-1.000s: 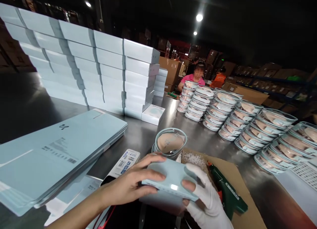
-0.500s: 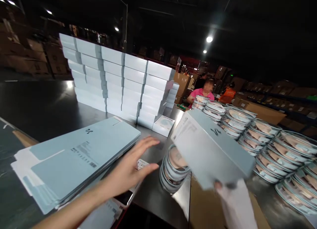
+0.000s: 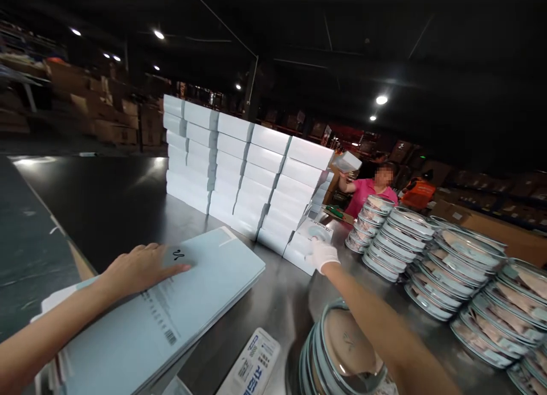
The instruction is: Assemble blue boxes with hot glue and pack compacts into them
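Counting what I can see: two hands of mine, left hand (image 3: 143, 267) bare and right hand (image 3: 322, 253) in a white glove. One pile of flat carton blanks (image 3: 171, 309). One co-worker (image 3: 371, 190). Roughly five columns of white boxes (image 3: 248, 167). Disc-case stacks (image 3: 427, 247), too many to count.

The flat cartons (image 3: 171, 309) under the bare left hand (image 3: 141, 267) are pale blue with small black print and a barcode. The right hand (image 3: 322, 253) wears a white glove. The stacked boxes (image 3: 243, 172) are white with grey-blue ends. The round tins (image 3: 427, 247) show clear lids, pale teal rims and beige contents. The table (image 3: 115, 201) is dark grey steel. A co-worker's shirt (image 3: 367, 192) is pink.
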`<move>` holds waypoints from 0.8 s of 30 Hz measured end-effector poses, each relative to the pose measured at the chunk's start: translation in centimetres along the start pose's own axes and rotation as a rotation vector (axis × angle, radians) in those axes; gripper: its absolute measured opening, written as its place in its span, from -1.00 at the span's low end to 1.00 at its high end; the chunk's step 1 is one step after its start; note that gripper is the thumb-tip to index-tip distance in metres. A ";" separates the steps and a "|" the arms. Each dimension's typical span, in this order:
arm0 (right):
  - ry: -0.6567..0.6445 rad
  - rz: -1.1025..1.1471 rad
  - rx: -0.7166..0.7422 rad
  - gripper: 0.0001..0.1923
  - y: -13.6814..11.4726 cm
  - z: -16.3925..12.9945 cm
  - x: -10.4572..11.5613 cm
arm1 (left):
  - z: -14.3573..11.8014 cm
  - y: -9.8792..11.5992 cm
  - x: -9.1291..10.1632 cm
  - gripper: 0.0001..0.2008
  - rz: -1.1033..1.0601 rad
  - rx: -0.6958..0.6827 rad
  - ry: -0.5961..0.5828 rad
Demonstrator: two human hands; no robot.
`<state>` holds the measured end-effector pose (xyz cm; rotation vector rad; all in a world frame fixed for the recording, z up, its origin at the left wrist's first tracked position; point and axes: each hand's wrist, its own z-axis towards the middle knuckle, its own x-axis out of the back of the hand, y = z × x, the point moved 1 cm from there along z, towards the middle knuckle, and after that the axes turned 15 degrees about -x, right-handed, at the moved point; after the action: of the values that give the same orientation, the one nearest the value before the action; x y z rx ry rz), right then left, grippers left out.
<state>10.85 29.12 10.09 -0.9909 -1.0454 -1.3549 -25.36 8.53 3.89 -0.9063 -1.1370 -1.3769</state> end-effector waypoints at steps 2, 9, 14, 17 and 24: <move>-0.023 0.004 0.028 -0.63 -0.3 0.3 -0.1 | 0.3 -0.3 0.1 -0.37 -0.025 0.016 -0.025; 0.326 0.181 0.146 -0.65 2.4 -9.1 8.8 | -2.6 3.0 6.7 -0.28 -0.011 0.120 0.129; 0.999 0.317 0.442 -0.74 4.4 -23.0 11.7 | -8.2 10.5 8.7 -0.41 0.021 -0.388 0.640; 0.546 0.592 0.297 -0.80 6.0 -26.9 10.1 | -10.9 13.4 7.8 -0.59 0.003 -0.644 0.754; 0.060 0.743 0.075 -0.78 9.4 -32.4 7.5 | -11.8 15.8 4.9 -0.65 0.082 -0.543 0.629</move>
<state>20.10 -4.20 9.31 -1.1214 -0.5773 -0.7199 -9.45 -3.52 7.86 -0.7840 -0.2458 -1.7678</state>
